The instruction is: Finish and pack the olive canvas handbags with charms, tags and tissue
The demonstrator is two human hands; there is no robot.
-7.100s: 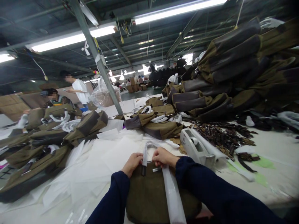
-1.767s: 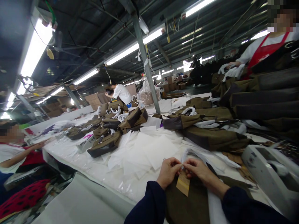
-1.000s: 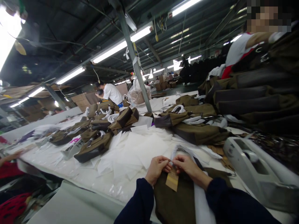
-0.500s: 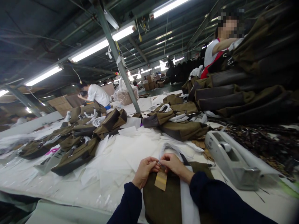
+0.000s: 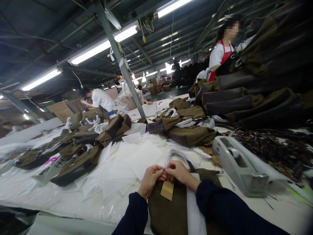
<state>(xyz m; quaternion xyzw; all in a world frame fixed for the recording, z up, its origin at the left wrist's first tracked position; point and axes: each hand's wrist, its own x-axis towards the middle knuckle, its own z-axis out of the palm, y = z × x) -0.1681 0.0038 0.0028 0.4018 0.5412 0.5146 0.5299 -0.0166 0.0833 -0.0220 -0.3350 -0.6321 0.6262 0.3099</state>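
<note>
My left hand (image 5: 150, 180) and my right hand (image 5: 179, 173) meet fingertip to fingertip above an olive canvas bag (image 5: 166, 209). Between them they pinch the top of a kraft paper hang tag (image 5: 167, 190), which hangs down onto the bag. Its fastening is hidden by my fingers, though a thin cord seems to run there. A white fabric handle (image 5: 171, 154) arcs just beyond my hands. A white strip (image 5: 194, 209) lies along the bag, right of the tag.
A grey tape dispenser (image 5: 238, 166) stands to my right, before a heap of brown scraps (image 5: 266, 147). White tissue sheets (image 5: 122, 166) spread left. Stacked olive bags (image 5: 256, 88) rise at right. Co-workers stand beyond: one in a red apron (image 5: 221, 54), one in white (image 5: 100, 99).
Since the oldest frame, my hands have come together and the kraft tag has appeared below them. Over the last second the view has tilted slightly, and the red-aproned co-worker stands farther back.
</note>
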